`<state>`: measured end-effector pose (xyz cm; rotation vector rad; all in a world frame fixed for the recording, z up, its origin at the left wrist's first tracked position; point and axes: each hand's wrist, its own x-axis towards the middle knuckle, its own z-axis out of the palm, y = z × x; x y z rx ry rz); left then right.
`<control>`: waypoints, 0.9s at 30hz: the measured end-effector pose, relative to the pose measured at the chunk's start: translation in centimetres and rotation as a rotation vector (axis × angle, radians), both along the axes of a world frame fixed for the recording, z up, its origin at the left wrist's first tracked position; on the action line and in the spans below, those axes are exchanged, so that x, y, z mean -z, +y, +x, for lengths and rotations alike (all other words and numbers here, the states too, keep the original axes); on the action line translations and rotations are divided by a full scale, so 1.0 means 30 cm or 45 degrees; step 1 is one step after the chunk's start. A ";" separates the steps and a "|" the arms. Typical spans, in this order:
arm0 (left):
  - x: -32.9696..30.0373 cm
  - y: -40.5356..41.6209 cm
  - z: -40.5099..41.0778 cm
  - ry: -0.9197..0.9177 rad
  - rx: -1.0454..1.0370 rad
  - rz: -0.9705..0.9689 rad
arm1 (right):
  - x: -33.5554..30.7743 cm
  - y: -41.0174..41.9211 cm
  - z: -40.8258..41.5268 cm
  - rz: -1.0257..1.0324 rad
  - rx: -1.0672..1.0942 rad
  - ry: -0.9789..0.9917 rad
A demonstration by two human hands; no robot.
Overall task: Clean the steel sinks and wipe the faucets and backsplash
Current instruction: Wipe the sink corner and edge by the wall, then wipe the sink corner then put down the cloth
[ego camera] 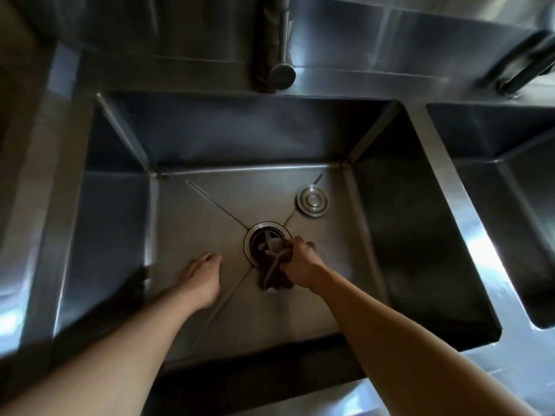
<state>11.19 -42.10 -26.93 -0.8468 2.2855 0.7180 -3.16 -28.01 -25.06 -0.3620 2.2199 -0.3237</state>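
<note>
I look down into a deep steel sink (192, 211). At the middle of its floor is the round drain opening (262, 239). My right hand (300, 261) grips a dark brown cloth (271, 279) at the drain's right edge, fingers curled round it. My left hand (200, 276) rests on the sink floor left of the drain, fingers relaxed and holding nothing. A faucet spout (283, 72) hangs over the back rim, in front of the steel backsplash (420, 34).
A round steel drain stopper (312, 201) lies on the sink floor behind and right of the drain. A second sink basin (507, 175) adjoins on the right, with a dark handle-like fitting (524, 70) above it. A steel divider (444, 187) separates the basins.
</note>
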 end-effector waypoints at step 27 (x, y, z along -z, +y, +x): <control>-0.665 -0.070 0.143 0.400 -0.492 -0.065 | -0.675 0.050 0.076 -0.451 0.131 0.419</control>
